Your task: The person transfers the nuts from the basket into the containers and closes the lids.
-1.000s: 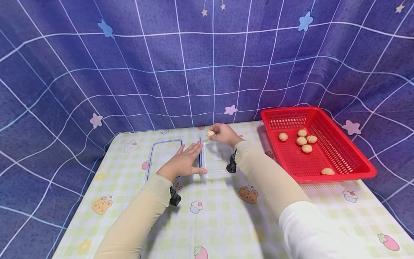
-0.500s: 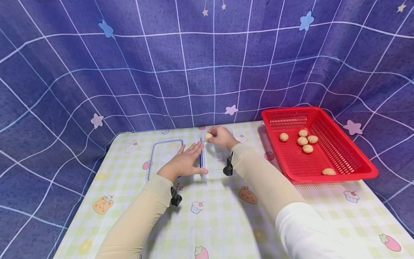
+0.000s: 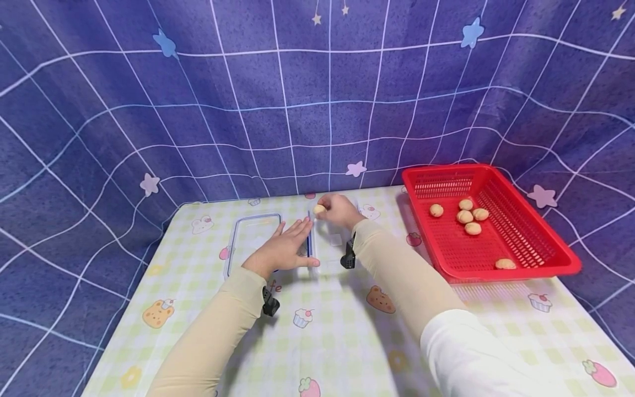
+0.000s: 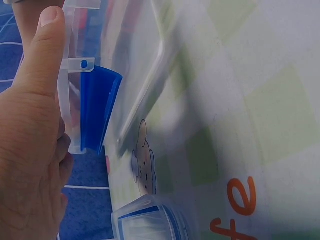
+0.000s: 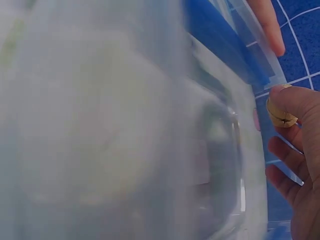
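In the head view my right hand pinches a walnut between thumb and fingers. It is at the far left corner of a clear plastic container, above the rim. The right wrist view shows the walnut close to the container's corner. My left hand lies along the container's left side with its fingers stretched out, touching the edge. A blue latch flap hangs on that side below the left hand. The container's floor is blurred in the right wrist view.
A clear rectangular piece with a blue rim lies left of the container; lid or box, I cannot tell. A red basket on the right holds several walnuts. A patterned curtain hangs behind the checked tablecloth.
My right hand has moved slightly left and nearer with the walnut, towards the container's far left corner. My left hand stays in place on the container's edge.
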Demonstrator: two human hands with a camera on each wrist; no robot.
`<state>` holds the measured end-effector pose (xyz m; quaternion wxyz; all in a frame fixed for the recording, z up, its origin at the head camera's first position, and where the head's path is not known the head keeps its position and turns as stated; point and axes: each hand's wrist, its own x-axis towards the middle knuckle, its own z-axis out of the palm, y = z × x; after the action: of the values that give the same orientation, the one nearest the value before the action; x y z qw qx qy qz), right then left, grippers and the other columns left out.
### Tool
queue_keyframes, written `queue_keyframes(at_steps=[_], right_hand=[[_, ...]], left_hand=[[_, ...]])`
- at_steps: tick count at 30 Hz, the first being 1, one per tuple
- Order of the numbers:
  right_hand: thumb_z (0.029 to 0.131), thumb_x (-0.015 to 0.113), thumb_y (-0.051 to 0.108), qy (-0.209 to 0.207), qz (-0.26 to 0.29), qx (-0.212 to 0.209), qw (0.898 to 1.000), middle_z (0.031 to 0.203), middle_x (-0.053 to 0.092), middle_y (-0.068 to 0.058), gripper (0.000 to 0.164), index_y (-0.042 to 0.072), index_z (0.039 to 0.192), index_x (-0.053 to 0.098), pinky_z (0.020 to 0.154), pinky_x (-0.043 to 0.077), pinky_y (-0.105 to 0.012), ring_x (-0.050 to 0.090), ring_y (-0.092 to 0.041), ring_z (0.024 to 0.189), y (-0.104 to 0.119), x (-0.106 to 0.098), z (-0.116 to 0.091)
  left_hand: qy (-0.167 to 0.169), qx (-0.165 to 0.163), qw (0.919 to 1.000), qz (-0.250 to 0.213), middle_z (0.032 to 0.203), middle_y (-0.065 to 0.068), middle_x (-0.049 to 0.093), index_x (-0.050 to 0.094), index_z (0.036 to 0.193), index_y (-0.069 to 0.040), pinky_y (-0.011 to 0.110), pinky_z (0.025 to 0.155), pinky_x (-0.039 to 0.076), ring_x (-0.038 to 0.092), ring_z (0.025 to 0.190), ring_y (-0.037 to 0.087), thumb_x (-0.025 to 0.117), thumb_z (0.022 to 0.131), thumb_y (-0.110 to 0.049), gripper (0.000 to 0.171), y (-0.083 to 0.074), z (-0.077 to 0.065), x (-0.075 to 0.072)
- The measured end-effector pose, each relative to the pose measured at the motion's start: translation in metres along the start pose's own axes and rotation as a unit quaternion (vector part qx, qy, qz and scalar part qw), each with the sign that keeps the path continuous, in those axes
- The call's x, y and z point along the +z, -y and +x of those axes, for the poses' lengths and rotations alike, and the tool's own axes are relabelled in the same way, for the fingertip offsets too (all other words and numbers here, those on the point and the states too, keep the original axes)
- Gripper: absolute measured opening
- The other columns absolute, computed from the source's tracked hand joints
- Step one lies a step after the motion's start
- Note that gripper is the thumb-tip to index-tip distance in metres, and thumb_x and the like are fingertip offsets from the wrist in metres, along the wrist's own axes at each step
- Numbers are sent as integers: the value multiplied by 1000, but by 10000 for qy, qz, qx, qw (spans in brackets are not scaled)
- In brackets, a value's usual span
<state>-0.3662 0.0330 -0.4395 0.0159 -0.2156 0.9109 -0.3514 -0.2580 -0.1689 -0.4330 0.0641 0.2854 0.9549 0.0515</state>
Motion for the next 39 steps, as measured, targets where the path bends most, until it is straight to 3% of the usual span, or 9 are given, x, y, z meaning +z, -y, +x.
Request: queue_keyframes(at_steps=[19,30,39], right_hand=[[84,79,18,41,-14,6,10000,107,75,-11,35,2,114,70,95,51,-34,68,-22,99,2,-6,5],[86,79,23,23,-349,-19,9994,109,75,-9,36,4,116,71,97,51,-33,69,-21,101,5,-11,6],[86,81,26,157,-802,-386,9959,106,76,-8,35,6,113,73,94,53,-33,69,-21,97,1,-18,10]], left_hand=[[42,17,9999,-105,169,10,10,14,162,-6,57,123,-1,7,155,27,55,87,-77,111,0,-2,-1],[60,25,10000,-10,170,11,8,12,163,-6,58,123,1,8,155,28,53,87,-78,112,0,-1,-1],[109,2,9999,-1,170,10,7,8,163,-8,56,123,-2,5,155,25,54,87,-77,112,0,0,-3]])
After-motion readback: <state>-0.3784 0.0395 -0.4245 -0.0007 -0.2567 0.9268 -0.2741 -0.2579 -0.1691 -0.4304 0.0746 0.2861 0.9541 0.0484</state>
